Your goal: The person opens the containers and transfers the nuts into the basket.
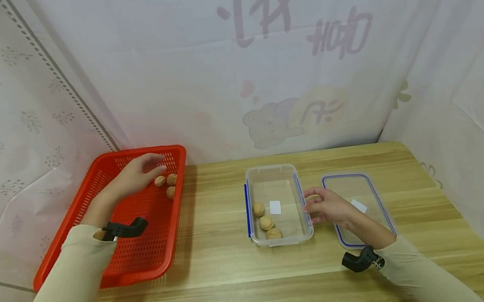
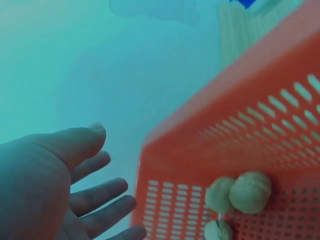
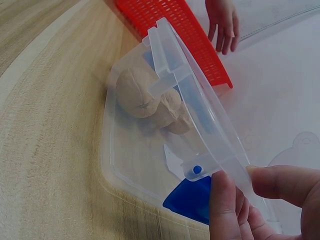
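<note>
In the head view my left hand (image 1: 135,174) hovers over the red perforated basket (image 1: 148,252), thumb and fingers spread with nothing between them. Three walnuts (image 1: 171,179) lie near the basket's right wall, just beyond those fingertips. The left wrist view also shows the walnuts (image 2: 250,192) grouped below and beside the hand (image 2: 55,185). My right hand (image 1: 329,206) pinches the right wall of a clear plastic container (image 1: 283,188), thumb at the rim and fingers outside near the blue clip (image 3: 190,200). Inside the container, three walnuts (image 1: 266,223) sit along its left side.
A clear lid (image 1: 371,184) with a blue seal lies on the wooden table (image 1: 222,261), partly beneath my right forearm. Patterned white curtains (image 1: 201,101) enclose the table at the back and sides. The table's bare wood separates basket and container.
</note>
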{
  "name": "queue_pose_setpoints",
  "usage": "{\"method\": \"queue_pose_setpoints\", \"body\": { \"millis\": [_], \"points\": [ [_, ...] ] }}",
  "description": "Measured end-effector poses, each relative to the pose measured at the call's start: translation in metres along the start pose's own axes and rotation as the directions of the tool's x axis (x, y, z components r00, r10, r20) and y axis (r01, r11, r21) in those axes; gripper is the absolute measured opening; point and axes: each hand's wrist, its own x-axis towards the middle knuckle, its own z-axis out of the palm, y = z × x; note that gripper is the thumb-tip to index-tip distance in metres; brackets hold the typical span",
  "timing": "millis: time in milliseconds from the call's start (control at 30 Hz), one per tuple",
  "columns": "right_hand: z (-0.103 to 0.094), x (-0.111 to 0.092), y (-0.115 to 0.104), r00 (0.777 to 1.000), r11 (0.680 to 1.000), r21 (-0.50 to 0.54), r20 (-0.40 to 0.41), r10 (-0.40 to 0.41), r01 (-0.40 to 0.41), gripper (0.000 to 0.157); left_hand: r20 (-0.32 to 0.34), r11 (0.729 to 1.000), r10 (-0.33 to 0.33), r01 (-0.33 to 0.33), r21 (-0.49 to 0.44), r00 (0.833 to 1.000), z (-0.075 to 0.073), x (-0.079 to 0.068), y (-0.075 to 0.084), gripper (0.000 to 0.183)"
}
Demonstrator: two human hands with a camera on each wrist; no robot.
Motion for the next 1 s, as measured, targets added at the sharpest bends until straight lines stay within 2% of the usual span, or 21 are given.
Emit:
{"method": "queue_pose_setpoints", "body": {
  "millis": [200,533,767,867,1000],
  "points": [
    [0.0,0.001,0.0,1.0,1.0,0.002,-0.008,0.005,-0.004,0.05,0.051,0.999,0.033,-0.033,0.004,0.998,0.004,0.001,0.018,0.057],
    [0.002,-0.001,-0.003,1.0,1.0,0.0,0.002,0.001,-0.001,0.05,0.108,0.998,0.042,-0.046,0.032,0.993,0.016,0.0,0.047,0.064],
    [0.001,-0.001,-0.002,1.0,1.0,-0.005,0.008,-0.008,0.008,0.05,0.134,0.984,0.165,-0.172,0.043,0.977,0.031,0.0,0.067,0.065],
    [0.001,-0.001,-0.001,1.0,1.0,-0.007,0.008,-0.01,0.01,0.05,0.152,0.979,0.19,-0.199,0.051,0.97,0.039,0.001,0.074,0.066],
    [0.001,-0.001,-0.001,1.0,1.0,-0.009,0.004,-0.007,0.007,0.051,0.166,0.974,0.185,-0.203,0.098,0.969,0.049,0.002,0.082,0.068]
  ]
}}
